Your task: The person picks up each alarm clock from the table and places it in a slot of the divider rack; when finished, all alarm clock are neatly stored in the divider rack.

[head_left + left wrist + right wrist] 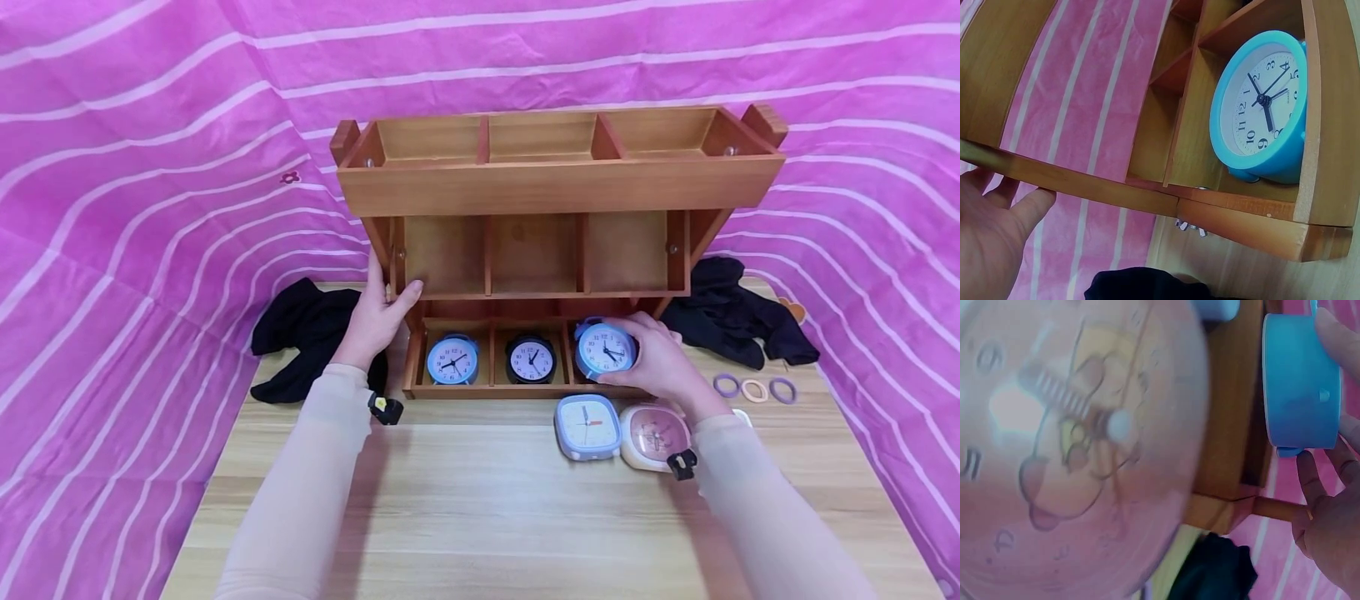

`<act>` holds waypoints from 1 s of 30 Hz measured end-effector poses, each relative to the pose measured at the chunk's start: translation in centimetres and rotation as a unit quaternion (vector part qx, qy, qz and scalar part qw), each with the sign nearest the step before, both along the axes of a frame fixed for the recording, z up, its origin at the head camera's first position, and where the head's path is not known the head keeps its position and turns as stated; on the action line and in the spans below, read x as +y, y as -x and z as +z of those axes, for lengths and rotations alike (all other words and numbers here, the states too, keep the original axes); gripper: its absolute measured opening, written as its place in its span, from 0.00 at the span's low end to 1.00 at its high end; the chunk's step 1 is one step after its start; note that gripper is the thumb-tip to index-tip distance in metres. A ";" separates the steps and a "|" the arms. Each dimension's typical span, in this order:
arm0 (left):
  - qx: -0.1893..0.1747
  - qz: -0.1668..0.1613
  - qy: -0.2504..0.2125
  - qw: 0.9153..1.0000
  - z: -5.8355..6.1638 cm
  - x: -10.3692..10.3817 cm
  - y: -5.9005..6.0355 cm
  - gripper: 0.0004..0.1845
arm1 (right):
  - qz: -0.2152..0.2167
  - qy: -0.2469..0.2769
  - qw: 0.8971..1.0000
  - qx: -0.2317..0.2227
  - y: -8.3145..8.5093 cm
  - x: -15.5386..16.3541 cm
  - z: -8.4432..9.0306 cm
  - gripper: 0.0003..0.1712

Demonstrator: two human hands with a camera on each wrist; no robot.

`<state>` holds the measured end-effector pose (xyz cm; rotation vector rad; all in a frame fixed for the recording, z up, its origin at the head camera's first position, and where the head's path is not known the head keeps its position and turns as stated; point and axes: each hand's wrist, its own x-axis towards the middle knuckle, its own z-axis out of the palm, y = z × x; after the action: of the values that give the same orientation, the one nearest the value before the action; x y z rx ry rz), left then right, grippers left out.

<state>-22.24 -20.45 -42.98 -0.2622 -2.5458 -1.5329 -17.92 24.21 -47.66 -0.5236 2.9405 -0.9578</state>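
Right hand [660,362] grip wraps blue clock [604,350] at bottom-right slot; left hand [378,317], fingers straight, braces wooden rack [558,187] steady.

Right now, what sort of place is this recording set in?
Probably a staged tabletop set, not a lived-in room: a pink striped cloth drapes all round a wooden table, which bears a wooden rack of clocks, with hair ties alongside.
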 end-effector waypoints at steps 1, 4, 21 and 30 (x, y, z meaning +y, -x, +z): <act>0.001 0.003 0.003 1.000 0.0 0.0 0.0 0.53 | 0.001 -0.004 1.000 -0.003 0.2 0.1 -0.2 0.54; -0.003 0.009 0.003 1.000 0.0 -0.1 -0.2 0.54 | 0.003 -0.021 1.000 -0.022 0.7 0.2 -0.8 0.54; -0.019 0.016 0.011 1.000 0.2 0.1 -0.3 0.54 | 0.013 -0.035 0.997 -0.072 1.4 0.6 -2.4 0.54; -0.011 0.011 -0.022 1.000 0.1 0.0 -0.2 0.52 | 0.026 -0.054 0.993 -0.105 1.3 0.7 -2.3 0.52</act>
<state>-22.07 -20.47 -42.85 -0.2120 -2.5196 -1.5910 -19.26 24.95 -49.95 -0.4617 2.7570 -0.7910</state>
